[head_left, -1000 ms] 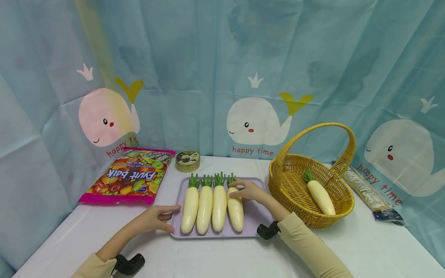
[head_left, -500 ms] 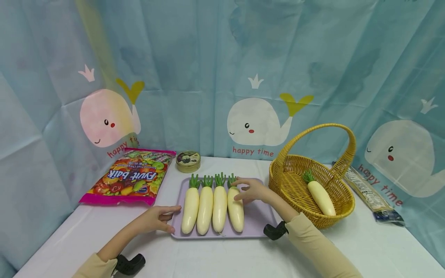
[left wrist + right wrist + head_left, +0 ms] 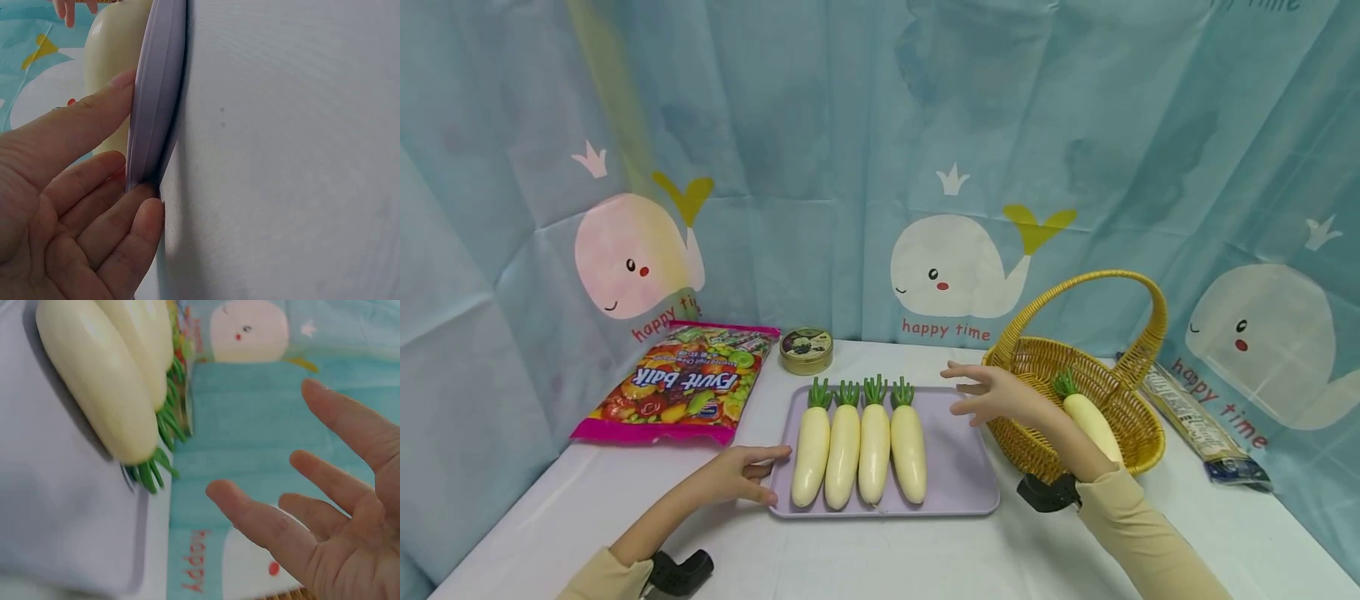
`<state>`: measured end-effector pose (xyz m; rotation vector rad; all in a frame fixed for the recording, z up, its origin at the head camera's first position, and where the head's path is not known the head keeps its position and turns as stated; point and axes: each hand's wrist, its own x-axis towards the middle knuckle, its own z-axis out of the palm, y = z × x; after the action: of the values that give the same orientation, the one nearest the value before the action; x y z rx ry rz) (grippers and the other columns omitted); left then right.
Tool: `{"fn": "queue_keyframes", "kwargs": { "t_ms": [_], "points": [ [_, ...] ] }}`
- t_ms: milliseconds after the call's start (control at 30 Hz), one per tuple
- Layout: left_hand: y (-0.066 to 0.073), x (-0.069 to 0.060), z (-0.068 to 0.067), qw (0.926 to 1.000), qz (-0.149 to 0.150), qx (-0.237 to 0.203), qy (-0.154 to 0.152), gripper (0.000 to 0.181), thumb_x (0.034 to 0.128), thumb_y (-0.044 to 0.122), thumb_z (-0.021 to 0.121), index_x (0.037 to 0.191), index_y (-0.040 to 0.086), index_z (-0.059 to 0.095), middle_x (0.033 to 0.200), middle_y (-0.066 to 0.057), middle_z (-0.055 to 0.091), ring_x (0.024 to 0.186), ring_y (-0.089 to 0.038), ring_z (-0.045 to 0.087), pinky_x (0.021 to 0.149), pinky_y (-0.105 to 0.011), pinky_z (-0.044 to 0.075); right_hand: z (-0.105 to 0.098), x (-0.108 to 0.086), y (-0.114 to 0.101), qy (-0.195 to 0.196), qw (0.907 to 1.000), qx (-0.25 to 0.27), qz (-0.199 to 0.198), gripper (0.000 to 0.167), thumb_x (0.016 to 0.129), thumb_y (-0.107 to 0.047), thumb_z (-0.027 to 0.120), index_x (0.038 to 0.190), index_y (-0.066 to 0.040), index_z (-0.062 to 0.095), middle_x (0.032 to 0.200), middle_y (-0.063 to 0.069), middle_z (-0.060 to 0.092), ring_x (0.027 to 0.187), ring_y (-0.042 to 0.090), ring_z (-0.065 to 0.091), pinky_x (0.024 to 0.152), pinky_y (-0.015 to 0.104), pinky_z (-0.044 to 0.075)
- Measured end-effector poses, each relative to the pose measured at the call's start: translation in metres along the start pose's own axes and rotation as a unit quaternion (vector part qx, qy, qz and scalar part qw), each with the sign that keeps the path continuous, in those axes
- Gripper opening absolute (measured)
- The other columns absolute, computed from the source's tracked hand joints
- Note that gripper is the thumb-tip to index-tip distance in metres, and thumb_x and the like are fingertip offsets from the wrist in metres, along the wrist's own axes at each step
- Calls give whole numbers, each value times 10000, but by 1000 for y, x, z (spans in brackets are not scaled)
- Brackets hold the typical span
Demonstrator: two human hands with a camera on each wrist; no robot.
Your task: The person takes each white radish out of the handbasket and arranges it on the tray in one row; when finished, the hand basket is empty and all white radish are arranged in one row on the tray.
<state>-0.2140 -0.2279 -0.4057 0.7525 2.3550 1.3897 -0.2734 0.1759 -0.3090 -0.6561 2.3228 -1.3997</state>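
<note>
A lilac tray [image 3: 958, 467] bears several white radishes [image 3: 908, 454] with green tops, laid side by side toward its left. My left hand [image 3: 733, 477] holds the tray's left edge; in the left wrist view the thumb [image 3: 94, 115] lies on the rim, with the other fingers bent against the edge. Above the tray's right side, my right hand [image 3: 1000, 396] hovers with spread fingers and nothing in them. Another radish [image 3: 1092, 421] lies in the wicker basket [image 3: 1022, 446], partly hidden behind the right forearm.
A bag of fruit chews [image 3: 677, 379] lies at the back left, with a round tin [image 3: 806, 350] beside it. Right of the basket is a long flat packet [image 3: 1206, 425]. A blue whale-print curtain [image 3: 820, 167] hangs behind the table.
My right hand has left the rightmost radish on the tray and moved right, toward the basket, with its fingers spreading. My left hand has stayed at the tray's edge.
</note>
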Motion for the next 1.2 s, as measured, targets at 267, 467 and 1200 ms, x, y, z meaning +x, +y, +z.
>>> {"fn": "queue_keyframes", "kwargs": {
  "t_ms": [267,467,1200],
  "points": [
    [1,0,1,9998,109,-150,-55,720,717,168,746,1258,-147,393,1282,-349,341,1106,-479,400,860,-360,449,-30,-36,1,219,9988,-50,-444,484,846,-139,630,1281,-1,466,1269,227,451,1097,387,466,734,415,523],
    [0,-1,1,9999,35,-111,-44,716,720,172,741,1260,-146,393,1284,-346,342,1113,-478,393,863,-342,450,-65,-54,-1,461,9979,-2,-445,477,889,-175,574,1289,41,430,1299,243,405,1123,391,433,765,462,502],
    [1,-1,-1,9996,156,-214,-109,693,729,177,735,1243,-156,411,1294,-350,324,1130,-476,377,875,-367,438,-135,-42,65,1903,9733,-1231,353,635,877,-368,563,1335,20,358,1284,308,374,1060,435,456,762,502,488]
  ]
}}
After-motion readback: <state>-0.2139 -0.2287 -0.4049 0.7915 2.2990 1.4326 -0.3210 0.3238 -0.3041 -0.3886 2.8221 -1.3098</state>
